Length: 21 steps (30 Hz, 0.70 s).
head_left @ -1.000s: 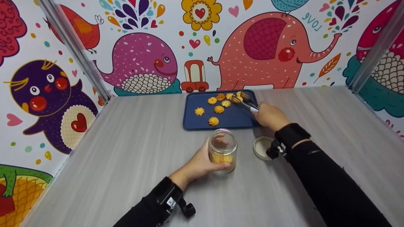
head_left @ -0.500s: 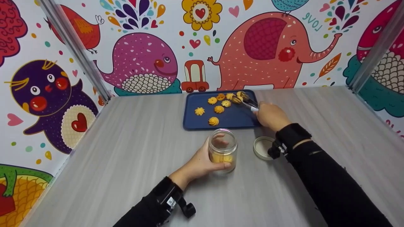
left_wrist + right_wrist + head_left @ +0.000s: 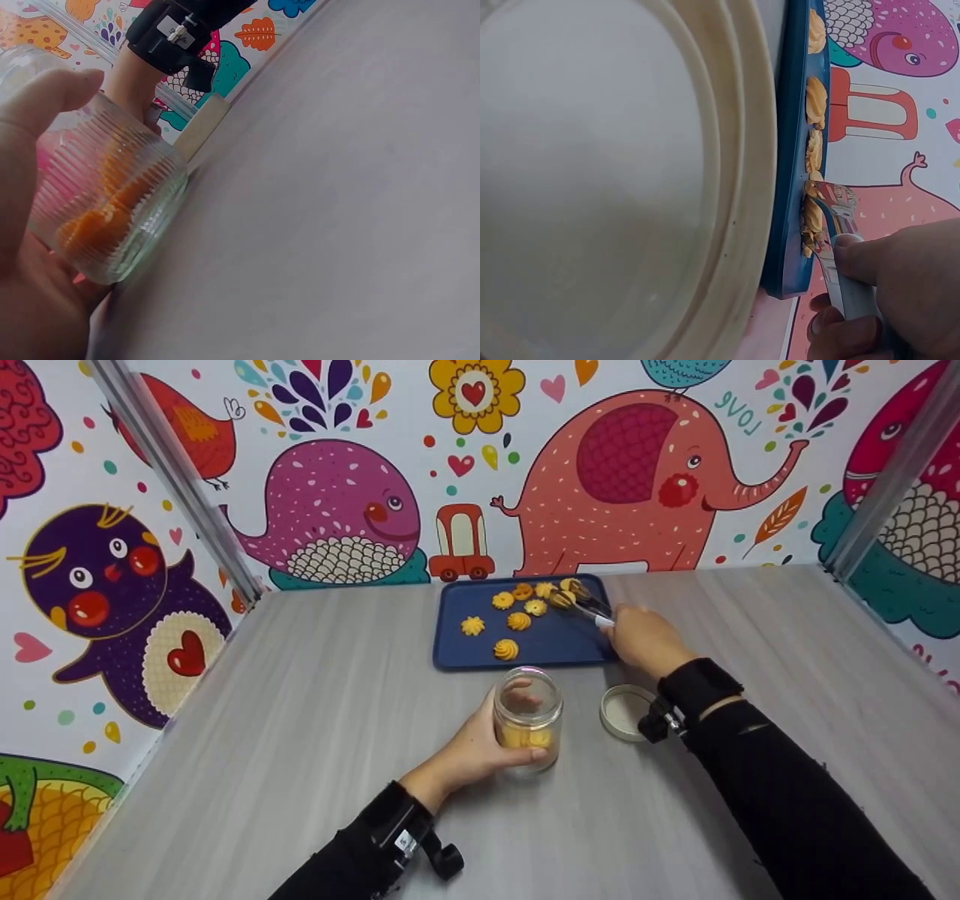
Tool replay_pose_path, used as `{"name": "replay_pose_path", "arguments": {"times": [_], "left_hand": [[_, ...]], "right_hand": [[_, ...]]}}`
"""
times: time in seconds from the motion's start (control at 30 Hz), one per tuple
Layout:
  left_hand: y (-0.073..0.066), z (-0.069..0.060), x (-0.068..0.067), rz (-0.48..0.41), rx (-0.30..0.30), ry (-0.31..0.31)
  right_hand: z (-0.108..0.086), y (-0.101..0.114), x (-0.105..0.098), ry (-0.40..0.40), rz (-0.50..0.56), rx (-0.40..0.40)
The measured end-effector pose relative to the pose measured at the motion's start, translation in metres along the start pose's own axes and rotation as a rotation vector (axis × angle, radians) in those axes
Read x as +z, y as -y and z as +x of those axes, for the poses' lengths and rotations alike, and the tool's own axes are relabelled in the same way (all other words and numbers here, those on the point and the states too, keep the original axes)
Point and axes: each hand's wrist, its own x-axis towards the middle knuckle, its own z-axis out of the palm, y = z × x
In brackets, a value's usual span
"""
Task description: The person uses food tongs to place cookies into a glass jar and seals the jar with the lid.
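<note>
My left hand (image 3: 474,746) grips a clear glass jar (image 3: 527,720) from its left side, the thumb across the front; the jar's mouth is uncovered and yellow cookies (image 3: 105,225) lie inside. On the blue tray (image 3: 480,655) sit several yellow cookies (image 3: 506,649). My right hand (image 3: 646,639) holds metal tongs (image 3: 592,611) over the tray's right part, the tips around or against cookies at the back right. In the right wrist view the thumb and fingers pinch the tongs' (image 3: 853,295) handles, with the tips at the cookies (image 3: 813,214); whether one is clamped I cannot tell.
A round, pale-rimmed lid (image 3: 624,712) lies on the table (image 3: 337,697) to the right of the jar, partly under the right wrist's camera. Behind the tray and at both sides stand walls (image 3: 480,472) printed with cartoon animals, with metal posts at the corners.
The head view has shifted very slightly. The right wrist has moved a little to the right, while the left hand and jar have stayed in place.
</note>
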Motion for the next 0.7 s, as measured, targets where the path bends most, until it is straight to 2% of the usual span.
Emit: {"name": "replay_pose_path", "arguments": {"times": [0.27,0.53,0.7], "left_hand": [[0.0,-0.001,0.001,0.002,-0.004,-0.005],[0.0,-0.001,0.0,0.01,-0.007,-0.008],[-0.001,-0.001,0.0,0.023,-0.011,-0.006]], "right_hand": [[-0.004,-0.003,-0.004,-0.014,0.013,-0.025],[-0.016,-0.007,-0.019,-0.012,0.034,-0.04],[-0.027,-0.009,-0.031,-0.037,0.025,-0.091]]}}
